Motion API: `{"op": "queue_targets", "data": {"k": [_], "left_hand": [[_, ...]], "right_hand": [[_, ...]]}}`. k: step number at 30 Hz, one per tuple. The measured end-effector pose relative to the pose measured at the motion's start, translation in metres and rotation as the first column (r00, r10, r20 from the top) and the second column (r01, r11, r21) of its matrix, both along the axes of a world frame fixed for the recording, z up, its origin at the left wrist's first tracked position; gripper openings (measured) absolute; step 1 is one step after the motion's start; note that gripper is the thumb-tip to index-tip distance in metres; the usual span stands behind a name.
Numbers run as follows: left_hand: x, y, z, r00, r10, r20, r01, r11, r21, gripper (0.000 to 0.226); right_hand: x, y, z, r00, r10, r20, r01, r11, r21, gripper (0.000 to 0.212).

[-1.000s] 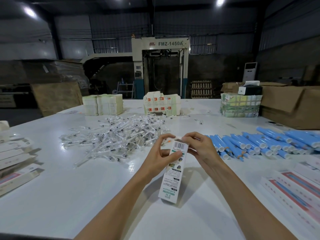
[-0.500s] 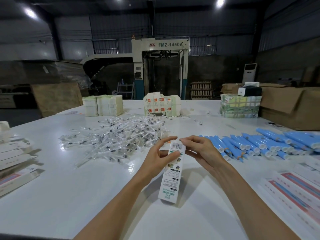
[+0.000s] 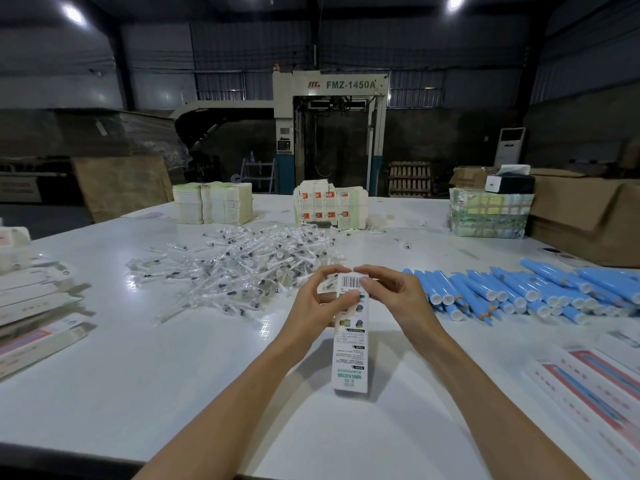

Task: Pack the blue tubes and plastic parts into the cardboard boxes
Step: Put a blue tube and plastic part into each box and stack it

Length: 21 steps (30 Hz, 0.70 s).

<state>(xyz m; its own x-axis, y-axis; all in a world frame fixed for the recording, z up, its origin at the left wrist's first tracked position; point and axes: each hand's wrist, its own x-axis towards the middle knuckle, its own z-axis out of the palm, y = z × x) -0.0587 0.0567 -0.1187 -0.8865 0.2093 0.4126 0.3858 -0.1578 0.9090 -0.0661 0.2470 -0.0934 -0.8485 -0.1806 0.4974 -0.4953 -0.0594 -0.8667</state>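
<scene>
My left hand (image 3: 320,301) is gripping the upper end of a slim cardboard box (image 3: 349,348), and my right hand (image 3: 393,296) is pinching the top flap by the barcode, the lower end pointing down at the table (image 3: 166,382). I'm judging this one nearly closed. Plenty is waiting: blue tubes (image 3: 519,292) are lying in a row at my right, plastic parts (image 3: 242,268) heaped just beyond my fingers.

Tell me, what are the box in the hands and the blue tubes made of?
The box looks like thin printed card, slightly glossy, with crisp folded edges and a barcode. The blue tubes are probably smooth plastic, with a soft sheen and white caps.
</scene>
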Motion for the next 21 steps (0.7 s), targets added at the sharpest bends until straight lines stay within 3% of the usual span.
{"op": "queue_targets", "data": {"k": [17, 21], "left_hand": [[-0.003, 0.004, -0.007, 0.999, 0.017, -0.039, -0.016, 1.0, 0.026, 0.041], [-0.003, 0.005, -0.007, 0.999, 0.04, -0.025, -0.04, 0.999, 0.016, 0.039]], "right_hand": [[-0.007, -0.003, -0.005, 0.987, -0.11, -0.115, 0.117, 0.992, 0.056, 0.021], [-0.013, -0.007, -0.01, 0.989, -0.137, -0.058, 0.142, 0.985, 0.1, 0.02]]}}
